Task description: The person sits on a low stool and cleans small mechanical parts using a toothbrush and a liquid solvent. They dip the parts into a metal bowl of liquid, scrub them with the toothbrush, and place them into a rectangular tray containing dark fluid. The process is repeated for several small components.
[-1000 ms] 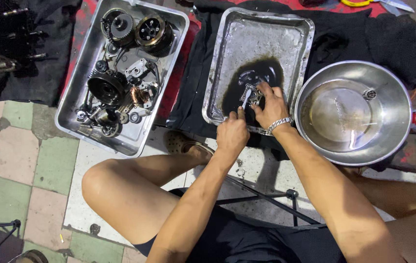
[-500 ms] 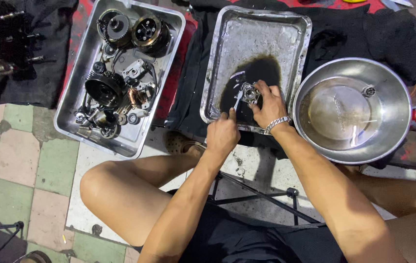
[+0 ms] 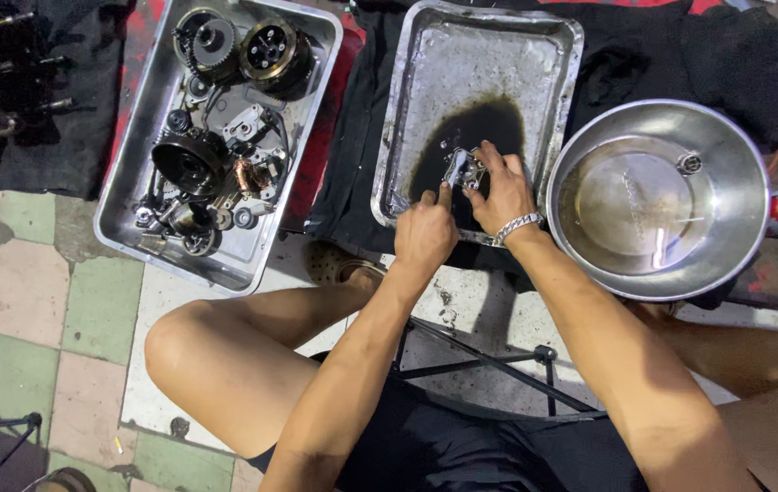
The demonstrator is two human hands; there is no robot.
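While both forearms reach forward, left hand [image 3: 425, 235] and right hand [image 3: 501, 193] (fingers curled) pinch a small metal part [image 3: 462, 168].

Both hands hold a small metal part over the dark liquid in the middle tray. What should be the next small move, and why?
Probably turn the small metal part over in the dark liquid. The left hand and right hand both pinch it just above the pool in the tray.
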